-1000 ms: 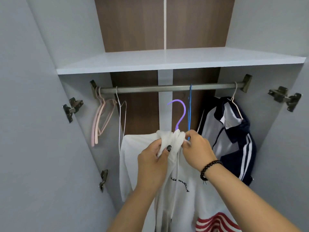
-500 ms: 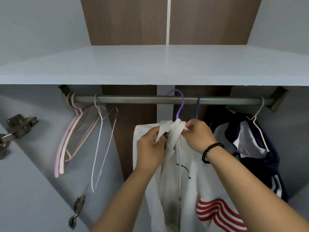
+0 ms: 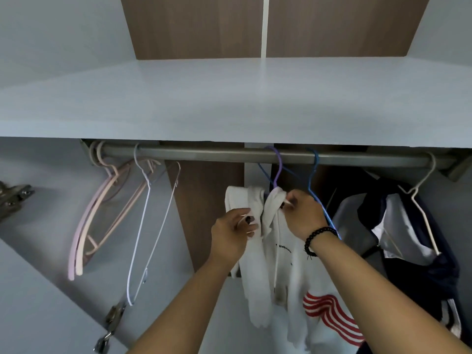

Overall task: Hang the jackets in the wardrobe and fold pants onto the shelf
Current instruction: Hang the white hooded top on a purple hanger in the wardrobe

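Below the rail, both hands are pinching the white jacket: left hand gripping its collar, right hand clutching fabric by the purple hanger. A grey shelf is spanning above the rail.

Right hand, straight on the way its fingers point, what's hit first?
The right hand points up-left; it already pinches the white jacket collar, then probably the purple hanger hook. Depth unclear.

Single head cam, close in, facing forward into the wardrobe, shelf top above both hands, rail just over them, forearms entering from bottom edge.
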Tool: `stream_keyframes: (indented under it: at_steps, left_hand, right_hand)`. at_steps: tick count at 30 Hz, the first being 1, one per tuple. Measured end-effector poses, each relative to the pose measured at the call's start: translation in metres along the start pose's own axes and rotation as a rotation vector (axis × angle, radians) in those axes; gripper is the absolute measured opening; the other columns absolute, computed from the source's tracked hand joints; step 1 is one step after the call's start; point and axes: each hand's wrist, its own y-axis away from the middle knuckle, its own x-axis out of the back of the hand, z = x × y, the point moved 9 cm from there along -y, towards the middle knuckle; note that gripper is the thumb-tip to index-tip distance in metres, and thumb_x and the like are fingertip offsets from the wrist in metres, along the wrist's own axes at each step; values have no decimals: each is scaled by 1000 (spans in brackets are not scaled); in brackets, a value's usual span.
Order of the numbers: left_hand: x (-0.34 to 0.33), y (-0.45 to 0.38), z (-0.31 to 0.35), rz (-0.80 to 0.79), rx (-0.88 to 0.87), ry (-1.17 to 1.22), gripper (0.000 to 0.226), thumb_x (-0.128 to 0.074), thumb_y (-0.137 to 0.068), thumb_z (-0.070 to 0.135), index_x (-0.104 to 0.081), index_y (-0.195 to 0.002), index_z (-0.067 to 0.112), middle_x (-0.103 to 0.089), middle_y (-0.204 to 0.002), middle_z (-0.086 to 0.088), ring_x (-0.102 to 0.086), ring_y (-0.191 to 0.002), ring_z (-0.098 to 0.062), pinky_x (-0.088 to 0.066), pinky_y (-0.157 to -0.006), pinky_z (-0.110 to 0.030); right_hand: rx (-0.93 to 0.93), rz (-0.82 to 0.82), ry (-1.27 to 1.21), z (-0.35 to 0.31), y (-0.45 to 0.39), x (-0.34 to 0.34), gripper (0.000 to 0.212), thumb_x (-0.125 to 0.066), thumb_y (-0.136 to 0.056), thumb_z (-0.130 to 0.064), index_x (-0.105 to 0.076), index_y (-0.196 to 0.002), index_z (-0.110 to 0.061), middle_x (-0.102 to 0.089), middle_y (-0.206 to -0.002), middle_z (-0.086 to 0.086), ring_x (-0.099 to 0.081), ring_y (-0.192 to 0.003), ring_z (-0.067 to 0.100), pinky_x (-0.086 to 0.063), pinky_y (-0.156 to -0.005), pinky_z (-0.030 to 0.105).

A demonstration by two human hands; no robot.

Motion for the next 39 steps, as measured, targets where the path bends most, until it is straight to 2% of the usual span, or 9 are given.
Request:
stream_keyframes:
  at_steps: [4, 13, 15, 18, 21, 25, 28, 35, 39]
  left_hand:
    - [-6, -3, -21, 13, 107, -15, 30, -47, -96, -6, -57, -109, 19, -68, -92, -3, -69, -65, -13, -51, -54, -16]
    - [-8, -10, -52, -47, 340, 59, 52, -30, -98, -7, -27, -148, 8, -64, -101, -12, -59, -55, -11, -44, -47, -11]
    - [-10, -18, -54, -79, 363, 21, 44, -36, -95, -5, -42, -134, 15, -66, -89, -10, -50, -59, -13, -41, -49, -15]
    - [-4, -33, -53, -39, 347, -73, 19, -48, -90, 7, -55, -73, 12, -59, -64, -5, -46, -57, -15, -35, -52, -25]
    - [0, -48, -40, -27, 194, -275, 24, -63, -87, 22, -61, -65, 13, -57, -58, 3, -54, -59, -14, -38, -52, -20]
    - [0, -61, -22, -24, 24, -556, 26, -52, -95, 22, -71, -86, 9, -61, -78, 0, -58, -78, -18, -35, -66, -22]
    - [0, -61, -30, -20, 70, -536, 26, -62, -89, 34, -65, -102, 12, -68, -101, -6, -63, -93, -23, -41, -72, -26]
    - [14, -82, -57, 168, 384, -296, 94, -70, -84, 43, -19, -144, -8, -47, -140, -23, -52, -124, -37, -46, -100, -40]
    - [20, -101, -65, 110, 391, -385, 56, -58, -95, 33, -43, -140, 4, -49, -138, -19, -47, -128, -33, -40, -104, -35]
  right_hand:
    - [50, -18, 87, 6, 0, -4, 9, -47, -94, -16, -49, -87, -21, -64, -100, 11, -60, -93, 31, -35, -68, 26]
    - [194, 196, 39, 8, 26, -7, 28, -58, -86, -8, -56, -114, -7, -55, -111, 12, -58, -95, 31, -45, -77, 34]
    - [284, 277, 108, 5, 35, -10, 40, -64, -78, -3, -55, -117, -5, -53, -111, 13, -58, -96, 34, -46, -81, 38]
    - [413, 314, 200, 2, 45, -18, 55, -68, -71, -1, -52, -124, -5, -50, -117, 13, -51, -108, 30, -48, -86, 41]
    - [443, 280, 261, 3, 56, -25, 63, -67, -68, 1, -50, -128, -7, -48, -125, 15, -49, -113, 31, -49, -86, 43]
    - [453, 272, 333, 3, 70, -28, 55, -68, -60, 3, -59, -113, -9, -48, -127, 19, -54, -107, 39, -47, -86, 42]
    - [374, 210, 311, 12, 68, -31, 44, -69, -64, 0, -65, -106, -9, -50, -128, 17, -57, -106, 41, -48, -88, 44]
    - [251, 158, 281, 25, 65, -27, 36, -63, -76, -6, -63, -111, -10, -48, -132, 11, -55, -114, 34, -43, -94, 42]
    - [238, 142, 292, 27, 65, -28, 34, -61, -79, -10, -63, -112, -12, -45, -136, 8, -52, -120, 31, -41, -100, 41]
